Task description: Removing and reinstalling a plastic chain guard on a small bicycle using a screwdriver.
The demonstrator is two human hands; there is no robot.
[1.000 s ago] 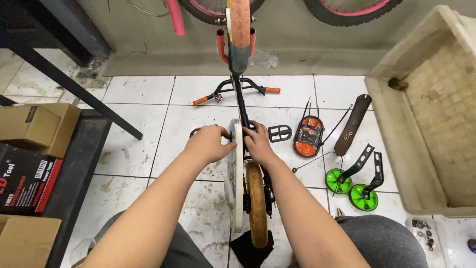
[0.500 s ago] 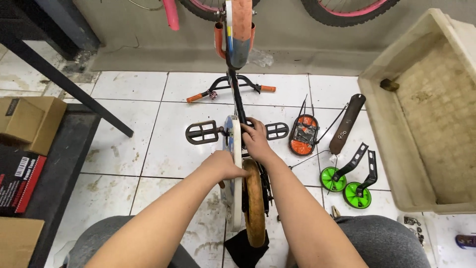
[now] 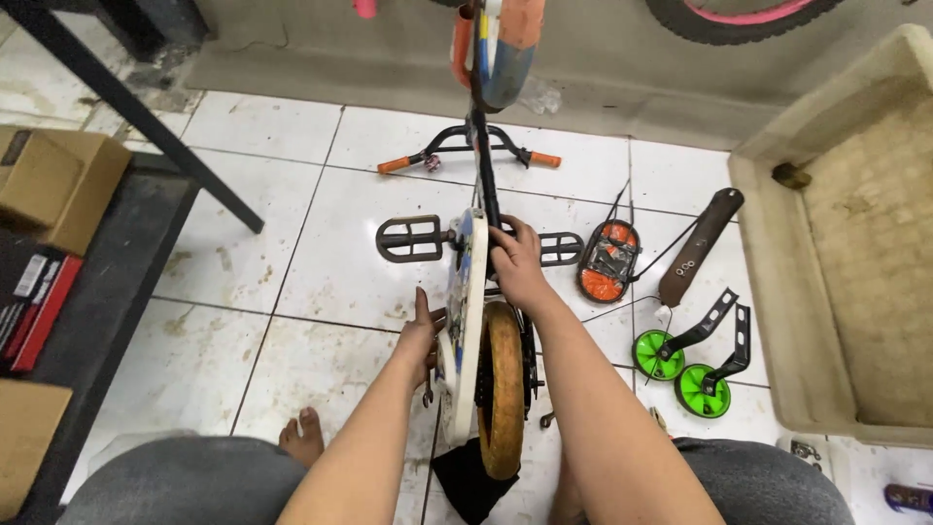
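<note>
The right hand [image 3: 515,261] closes around the small bicycle's frame [image 3: 483,185], seemingly to steady it. The left hand [image 3: 420,335] lies flat and open against the white chain guard [image 3: 465,311], beside the tan rear wheel [image 3: 502,384] standing between the knees. A pedal [image 3: 408,238] sticks out left. Green training wheels [image 3: 680,365] lie near right, before a tub [image 3: 777,321]; bare tile at left leaves room.

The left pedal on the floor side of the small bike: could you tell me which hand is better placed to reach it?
Probably the left hand: it rests low beside the chain guard, on the same side as the left pedal. The right hand grips the frame across the bike.
</note>
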